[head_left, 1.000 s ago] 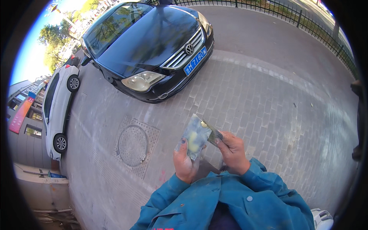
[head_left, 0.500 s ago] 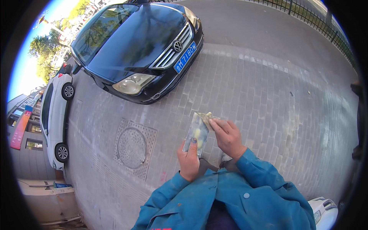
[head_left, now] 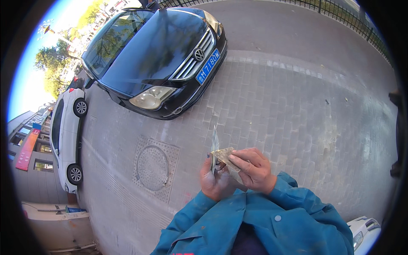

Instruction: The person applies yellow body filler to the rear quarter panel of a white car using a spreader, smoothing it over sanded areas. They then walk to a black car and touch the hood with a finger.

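Note:
My left hand (head_left: 214, 185) grips the lower end of a thin flat plate (head_left: 214, 139), which stands nearly edge-on. Pinched between the thumb and fingers of my right hand (head_left: 254, 171) is a flat tan putty scraper (head_left: 223, 155), its edge smeared with yellowish paste. The scraper's left end is against or very close to the plate, just above my left fingers; whether they touch I cannot tell. Most of the plate's face is turned out of sight. Both hands are close together in front of my blue jacket (head_left: 255, 212).
A black car (head_left: 148, 51) is parked ahead on the left, nose towards me. Beyond it at the left stands a white car (head_left: 66, 140). A manhole cover (head_left: 152, 168) lies in the grey paving (head_left: 272, 110). Another white vehicle (head_left: 364, 233) shows at the lower right; a fence (head_left: 335, 9) runs behind.
The plate has turned from showing its smeared face to nearly edge-on. My right hand and the scraper have come down from the plate's top towards my left fingers. The view shifts slightly.

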`<state>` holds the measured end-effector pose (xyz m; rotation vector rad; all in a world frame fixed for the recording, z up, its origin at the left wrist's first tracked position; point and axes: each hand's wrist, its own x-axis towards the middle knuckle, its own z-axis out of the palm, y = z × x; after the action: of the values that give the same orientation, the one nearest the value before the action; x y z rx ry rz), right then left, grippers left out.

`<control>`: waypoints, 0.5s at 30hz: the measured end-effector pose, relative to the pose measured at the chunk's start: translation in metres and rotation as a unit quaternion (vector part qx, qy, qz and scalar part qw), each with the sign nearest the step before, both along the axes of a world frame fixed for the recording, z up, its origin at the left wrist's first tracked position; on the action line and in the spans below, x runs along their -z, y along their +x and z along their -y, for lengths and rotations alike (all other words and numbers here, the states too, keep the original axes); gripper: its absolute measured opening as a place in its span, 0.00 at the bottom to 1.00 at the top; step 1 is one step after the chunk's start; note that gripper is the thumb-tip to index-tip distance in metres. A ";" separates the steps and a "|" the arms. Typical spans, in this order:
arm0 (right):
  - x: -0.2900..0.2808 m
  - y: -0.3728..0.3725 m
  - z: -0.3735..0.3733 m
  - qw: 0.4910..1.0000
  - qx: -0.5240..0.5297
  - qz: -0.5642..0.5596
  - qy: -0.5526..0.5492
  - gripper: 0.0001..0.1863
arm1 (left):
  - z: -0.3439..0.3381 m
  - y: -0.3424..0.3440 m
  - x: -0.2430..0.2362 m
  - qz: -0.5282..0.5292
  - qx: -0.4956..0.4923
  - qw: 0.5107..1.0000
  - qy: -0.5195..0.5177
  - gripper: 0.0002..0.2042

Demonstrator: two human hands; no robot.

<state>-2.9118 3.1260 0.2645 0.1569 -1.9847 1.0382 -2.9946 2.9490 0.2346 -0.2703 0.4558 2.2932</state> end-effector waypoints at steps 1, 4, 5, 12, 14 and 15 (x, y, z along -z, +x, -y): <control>-0.004 -0.004 0.005 1.000 -0.007 -0.022 0.000 0.25 | -0.008 0.006 -0.013 0.035 0.002 0.999 -0.017 0.14; -0.014 -0.014 0.013 0.999 0.003 -0.050 0.002 0.26 | 0.000 0.011 -0.006 0.005 0.064 0.998 0.008 0.20; -0.017 -0.018 0.015 0.999 0.017 -0.049 -0.006 0.26 | 0.003 0.014 -0.002 0.002 0.071 0.997 0.031 0.19; 0.001 -0.023 0.007 0.983 0.058 0.080 -0.158 0.24 | 0.013 0.020 -0.008 -0.022 0.033 0.989 0.145 0.16; -0.005 -0.013 0.012 0.993 0.023 0.016 -0.114 0.24 | 0.019 0.014 -0.004 0.013 -0.007 0.987 0.160 0.15; -0.016 -0.009 0.016 0.996 -0.009 -0.026 -0.081 0.23 | 0.022 0.013 -0.006 0.027 -0.020 0.987 0.157 0.15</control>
<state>-2.9207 3.1101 0.2803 0.1139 -1.8467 1.1892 -2.9815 2.9271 0.2403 -0.1847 0.0587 2.3489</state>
